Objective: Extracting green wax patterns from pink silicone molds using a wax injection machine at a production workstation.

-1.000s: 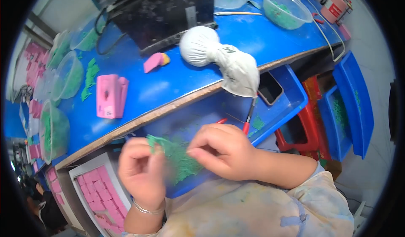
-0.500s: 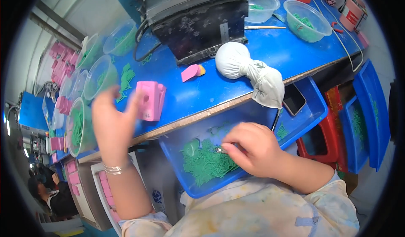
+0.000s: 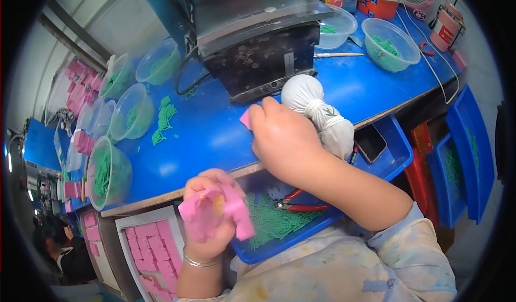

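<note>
My left hand (image 3: 214, 243) is closed around a pink rubbery mould block (image 3: 193, 216), raised over the bench edge, its parts spread and a yellow patch showing inside. On the blue bench, my right hand (image 3: 285, 135) has its fingers curled at a small pink piece (image 3: 245, 119); the fingertips are mostly hidden behind the knuckles. A tied white cloth bundle (image 3: 302, 93) lies just beside that hand. Below it, red-handled cutters (image 3: 306, 207) rest on green thin-stranded pieces (image 3: 277, 224) in a blue tray (image 3: 293, 248).
A dark metal machine (image 3: 258, 60) stands at the back of the bench. Clear plastic bowls (image 3: 129, 111) with green pieces line the left side, and another bowl (image 3: 389, 44) sits back right. A phone (image 3: 371, 142) lies in the tray's right part. Pink blocks fill a white box (image 3: 123, 243).
My left hand has taken the pink mould block off the bench and brought it toward me. My right hand has moved up from the tray to the small pink piece; the cutters now lie in the tray.
</note>
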The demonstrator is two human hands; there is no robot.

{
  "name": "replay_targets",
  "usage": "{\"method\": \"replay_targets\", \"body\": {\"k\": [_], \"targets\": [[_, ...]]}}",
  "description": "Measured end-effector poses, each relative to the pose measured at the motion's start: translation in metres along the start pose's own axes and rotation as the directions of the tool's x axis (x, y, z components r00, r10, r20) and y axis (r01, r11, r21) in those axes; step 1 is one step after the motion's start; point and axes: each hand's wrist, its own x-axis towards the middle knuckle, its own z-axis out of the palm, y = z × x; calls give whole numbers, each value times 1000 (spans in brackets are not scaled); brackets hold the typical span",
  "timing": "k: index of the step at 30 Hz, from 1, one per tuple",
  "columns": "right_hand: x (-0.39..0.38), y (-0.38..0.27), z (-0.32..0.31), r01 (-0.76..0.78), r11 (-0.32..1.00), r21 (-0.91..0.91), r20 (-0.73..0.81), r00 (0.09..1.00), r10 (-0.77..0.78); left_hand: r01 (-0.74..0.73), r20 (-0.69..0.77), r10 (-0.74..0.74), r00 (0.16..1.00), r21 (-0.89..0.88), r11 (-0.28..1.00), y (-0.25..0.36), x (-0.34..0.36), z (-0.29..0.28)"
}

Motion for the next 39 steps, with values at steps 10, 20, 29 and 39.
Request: {"method": "replay_targets", "body": {"k": [10, 20, 29, 39], "targets": [[-24, -7, -44, -257, 368, 894, 290, 956, -37, 22, 4, -24, 1000, 266, 964, -7, -2, 3], [-56, -13, -58, -370, -54, 927, 356, 917, -178, 229, -185, -202, 962, 137, 964, -2, 5, 28], [-64, 17, -64, -467, -410, 783, 533, 844, 58, 377, -140, -363, 921, 82, 923, -6, 1, 33], [-71, 8, -73, -489, -123, 864, 504, 839, 206, -277, 234, 149, 961, 786, 552, -8, -11, 34]]}}
